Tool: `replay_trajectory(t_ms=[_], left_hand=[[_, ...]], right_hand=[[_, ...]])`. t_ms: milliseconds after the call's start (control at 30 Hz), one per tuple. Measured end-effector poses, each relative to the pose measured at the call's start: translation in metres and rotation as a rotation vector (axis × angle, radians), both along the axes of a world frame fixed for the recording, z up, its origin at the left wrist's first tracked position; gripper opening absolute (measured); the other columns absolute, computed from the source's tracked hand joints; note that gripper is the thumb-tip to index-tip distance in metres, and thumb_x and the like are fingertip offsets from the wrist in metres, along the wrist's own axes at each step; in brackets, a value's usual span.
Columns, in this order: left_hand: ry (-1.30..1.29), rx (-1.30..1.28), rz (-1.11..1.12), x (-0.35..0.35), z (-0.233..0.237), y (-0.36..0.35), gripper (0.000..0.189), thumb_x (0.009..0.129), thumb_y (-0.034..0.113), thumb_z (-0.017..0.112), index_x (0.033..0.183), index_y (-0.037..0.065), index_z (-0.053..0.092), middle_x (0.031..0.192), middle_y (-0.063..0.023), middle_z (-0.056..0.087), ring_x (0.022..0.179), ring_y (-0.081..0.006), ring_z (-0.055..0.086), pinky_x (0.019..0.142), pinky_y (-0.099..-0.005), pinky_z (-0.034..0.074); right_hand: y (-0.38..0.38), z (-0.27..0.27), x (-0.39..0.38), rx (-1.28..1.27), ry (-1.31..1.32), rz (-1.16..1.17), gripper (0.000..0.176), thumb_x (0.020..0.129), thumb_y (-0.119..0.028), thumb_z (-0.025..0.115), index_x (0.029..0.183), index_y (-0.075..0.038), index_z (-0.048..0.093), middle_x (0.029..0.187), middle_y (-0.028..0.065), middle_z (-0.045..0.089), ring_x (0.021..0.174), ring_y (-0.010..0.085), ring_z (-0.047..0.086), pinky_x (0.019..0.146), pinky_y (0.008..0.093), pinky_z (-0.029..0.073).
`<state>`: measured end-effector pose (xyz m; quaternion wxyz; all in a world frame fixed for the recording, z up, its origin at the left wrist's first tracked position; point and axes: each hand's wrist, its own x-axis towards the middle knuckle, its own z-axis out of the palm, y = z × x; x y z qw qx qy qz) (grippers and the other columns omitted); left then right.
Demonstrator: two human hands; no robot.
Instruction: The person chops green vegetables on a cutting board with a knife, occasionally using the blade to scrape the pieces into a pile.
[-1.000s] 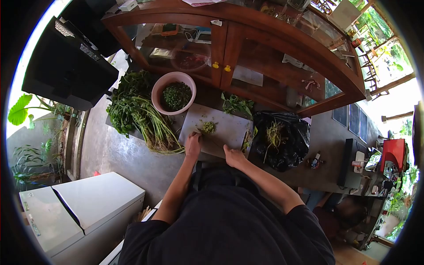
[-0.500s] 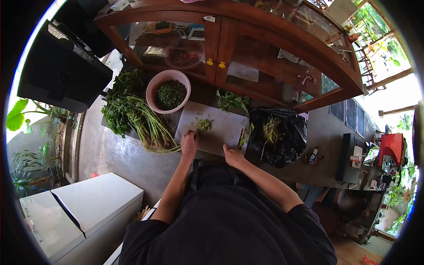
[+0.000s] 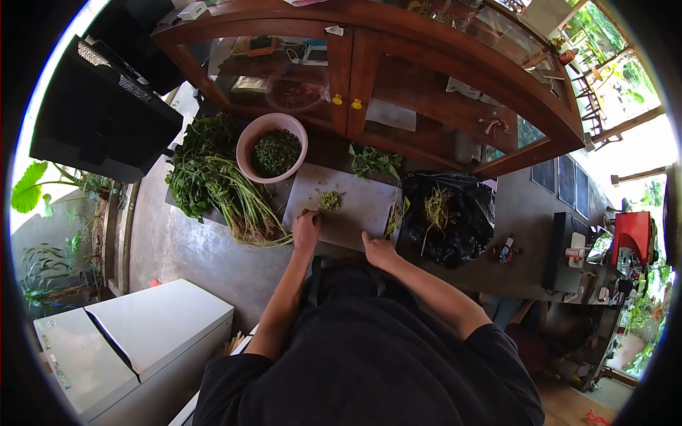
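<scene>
While the left hand (image 3: 307, 231) curls at the near edge of the pale rectangular board (image 3: 364, 206), hold unclear, right hand (image 3: 379, 248) is along same edge, grip can't be told; small chopped green pile (image 3: 330, 200) on board.

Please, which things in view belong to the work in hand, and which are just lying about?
Likely part of the work:
white cutting board, by the left hand and right hand
chopped greens
pink bowl of greens
leafy bunch
black plastic bag with plant scraps

Seemingly lying about:
white box on the wooden cabinet
red appliance
</scene>
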<state>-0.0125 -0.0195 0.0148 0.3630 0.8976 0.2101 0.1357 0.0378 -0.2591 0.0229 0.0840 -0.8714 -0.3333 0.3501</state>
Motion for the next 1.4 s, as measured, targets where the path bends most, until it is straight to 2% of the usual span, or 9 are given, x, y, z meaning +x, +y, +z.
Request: replay_trajectory(t_ms=[67, 333, 433, 500, 733, 933, 1100, 1200, 1400], left_hand=[[0.033, 0.033, 0.022, 0.000, 0.006, -0.002, 0.013, 0.078, 0.005, 0.064, 0.088, 0.000, 0.071, 0.092, -0.0175, 0.068, 0.085, -0.0384, 0.064, 0.076, -0.0442, 0.051], [0.037, 0.030, 0.041, 0.002, -0.002, 0.002, 0.014, 0.078, 0.008, 0.065, 0.089, 0.001, 0.071, 0.094, -0.0167, 0.068, 0.086, -0.0372, 0.065, 0.077, -0.0436, 0.051], [0.033, 0.022, 0.027, 0.002, -0.001, 0.000, 0.014, 0.079, 0.008, 0.065, 0.089, 0.002, 0.071, 0.094, -0.0159, 0.068, 0.086, -0.0368, 0.065, 0.077, -0.0437, 0.051], [0.041, 0.033, 0.020, 0.001, 0.000, 0.000, 0.014, 0.079, 0.008, 0.065, 0.089, 0.002, 0.071, 0.094, -0.0155, 0.068, 0.086, -0.0366, 0.065, 0.077, -0.0438, 0.051], [0.007, 0.048, 0.021, -0.003, 0.002, -0.002, 0.013, 0.079, 0.007, 0.065, 0.088, 0.000, 0.070, 0.093, -0.0165, 0.067, 0.085, -0.0383, 0.064, 0.076, -0.0449, 0.050], [-0.011, 0.019, 0.000, -0.005, 0.002, -0.001, 0.014, 0.079, 0.007, 0.065, 0.089, -0.001, 0.070, 0.094, -0.0171, 0.067, 0.086, -0.0386, 0.064, 0.076, -0.0449, 0.050], [0.022, 0.041, -0.014, -0.007, -0.002, -0.001, 0.015, 0.079, 0.007, 0.065, 0.091, -0.001, 0.069, 0.095, -0.0165, 0.066, 0.088, -0.0384, 0.063, 0.077, -0.0446, 0.050], [-0.004, 0.049, -0.012, -0.007, -0.003, -0.001, 0.015, 0.079, 0.008, 0.065, 0.091, -0.001, 0.069, 0.095, -0.0166, 0.066, 0.088, -0.0385, 0.063, 0.077, -0.0445, 0.050], [0.026, 0.052, -0.004, -0.005, -0.003, -0.001, 0.014, 0.080, 0.009, 0.065, 0.090, 0.000, 0.068, 0.095, -0.0173, 0.065, 0.089, -0.0387, 0.062, 0.078, -0.0451, 0.049]], right_hand=[[0.005, -0.008, -0.003, -0.008, -0.012, 0.004, 0.055, 0.091, -0.014, 0.037, 0.143, 0.001, 0.030, 0.106, 0.0271, 0.065, 0.093, 0.0397, 0.066, 0.082, 0.0501, 0.052], [-0.013, 0.003, -0.007, -0.095, -0.030, 0.102, 0.056, 0.091, -0.011, 0.036, 0.145, -0.002, 0.028, 0.108, 0.0245, 0.066, 0.097, 0.0383, 0.066, 0.083, 0.0488, 0.052], [-0.019, 0.005, -0.007, -0.050, -0.031, 0.040, 0.055, 0.090, -0.011, 0.037, 0.144, -0.002, 0.029, 0.107, 0.0233, 0.066, 0.095, 0.0379, 0.066, 0.081, 0.0486, 0.053], [-0.011, 0.000, -0.007, -0.026, -0.008, 0.030, 0.056, 0.090, -0.012, 0.034, 0.144, 0.002, 0.027, 0.106, 0.0280, 0.065, 0.095, 0.0397, 0.066, 0.082, 0.0488, 0.052], [0.000, -0.003, -0.004, 0.041, -0.072, 0.011, 0.050, 0.092, -0.012, 0.034, 0.141, 0.001, 0.033, 0.102, 0.0259, 0.066, 0.089, 0.0388, 0.067, 0.077, 0.0487, 0.053], [-0.002, -0.002, -0.006, 0.037, -0.254, 0.051, 0.045, 0.092, -0.013, 0.038, 0.136, -0.001, 0.040, 0.091, 0.0226, 0.065, 0.079, 0.0347, 0.068, 0.064, 0.0441, 0.055], [0.005, -0.001, -0.009, -0.045, -0.460, 0.009, 0.024, 0.091, -0.013, 0.043, 0.114, -0.007, 0.050, 0.085, 0.0182, 0.063, 0.072, 0.0290, 0.068, 0.059, 0.0378, 0.054], [0.010, -0.003, -0.010, -0.113, -0.527, -0.018, 0.018, 0.091, -0.013, 0.044, 0.108, -0.009, 0.050, 0.084, 0.0175, 0.062, 0.070, 0.0279, 0.068, 0.057, 0.0370, 0.054], [0.007, -0.004, -0.008, -0.048, -0.496, -0.025, 0.022, 0.091, -0.013, 0.044, 0.112, -0.009, 0.049, 0.085, 0.0176, 0.063, 0.070, 0.0282, 0.068, 0.056, 0.0374, 0.052]])
